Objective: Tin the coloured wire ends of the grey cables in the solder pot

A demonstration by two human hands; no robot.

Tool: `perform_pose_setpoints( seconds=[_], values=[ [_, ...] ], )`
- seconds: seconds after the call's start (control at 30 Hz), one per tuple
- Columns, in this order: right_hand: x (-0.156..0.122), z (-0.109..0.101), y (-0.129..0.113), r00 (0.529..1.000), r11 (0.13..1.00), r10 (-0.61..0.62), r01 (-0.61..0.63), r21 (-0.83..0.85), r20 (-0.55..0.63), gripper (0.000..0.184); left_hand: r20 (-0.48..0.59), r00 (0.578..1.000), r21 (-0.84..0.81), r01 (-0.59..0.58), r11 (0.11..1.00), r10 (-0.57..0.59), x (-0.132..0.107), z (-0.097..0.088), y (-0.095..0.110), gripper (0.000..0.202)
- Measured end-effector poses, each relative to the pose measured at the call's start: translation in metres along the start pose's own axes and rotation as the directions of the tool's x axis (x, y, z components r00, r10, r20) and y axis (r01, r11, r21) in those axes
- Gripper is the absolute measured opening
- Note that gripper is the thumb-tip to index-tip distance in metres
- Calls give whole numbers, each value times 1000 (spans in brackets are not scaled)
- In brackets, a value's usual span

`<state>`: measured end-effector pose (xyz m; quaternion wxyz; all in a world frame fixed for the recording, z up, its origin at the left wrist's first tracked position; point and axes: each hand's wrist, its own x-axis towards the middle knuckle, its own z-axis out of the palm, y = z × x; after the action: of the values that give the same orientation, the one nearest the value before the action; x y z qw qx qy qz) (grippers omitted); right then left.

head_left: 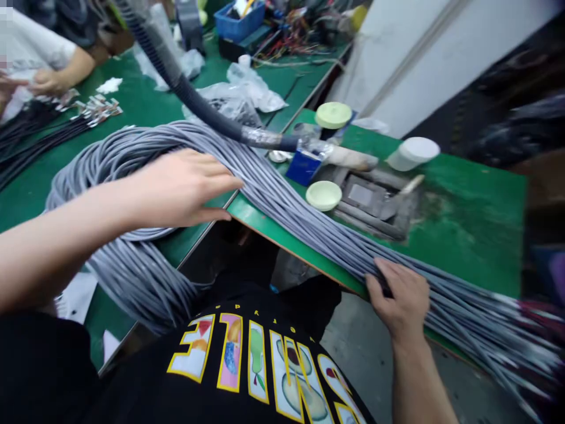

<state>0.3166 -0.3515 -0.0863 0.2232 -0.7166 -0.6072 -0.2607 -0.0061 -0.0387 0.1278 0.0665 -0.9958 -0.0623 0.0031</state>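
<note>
A thick bundle of grey cables point(282, 203) runs from a large coil on the left, across the green tabletop, to the lower right. My left hand point(189, 185) is over the bundle where it leaves the coil, fingers stretched out and thumb apart. It looks slightly blurred, and I cannot tell whether it presses on the cables. Farther along, my right hand point(399, 294) grips the near side of the bundle, thumb and fingers bent over it. Beyond that hand, the cable ends point(525, 330) spread out with white and dark red parts, smeared by motion.
A ribbed black hose point(198, 112) hangs over the bundle, ending near a blue box point(304, 165). Behind the cables are a pale green round lid point(324, 195), a white tub point(412, 153) and a grimy metal fixture point(371, 197). A co-worker's hand point(46, 82) is at upper left beside black cables point(39, 138).
</note>
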Motion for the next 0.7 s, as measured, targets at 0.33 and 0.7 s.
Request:
perform_pose_setpoints(
  seconds=[0.33, 0.7],
  values=[
    [-13, -14, 7, 960, 982, 116, -73, -172, 254, 60, 176, 937, -52, -296, 954, 301, 163, 126, -10, 95],
    [-6, -15, 21, 928, 990, 101, -57, -130, 359, 56, 203, 918, 18, -350, 936, 340, 155, 140, -1, 77]
  ],
)
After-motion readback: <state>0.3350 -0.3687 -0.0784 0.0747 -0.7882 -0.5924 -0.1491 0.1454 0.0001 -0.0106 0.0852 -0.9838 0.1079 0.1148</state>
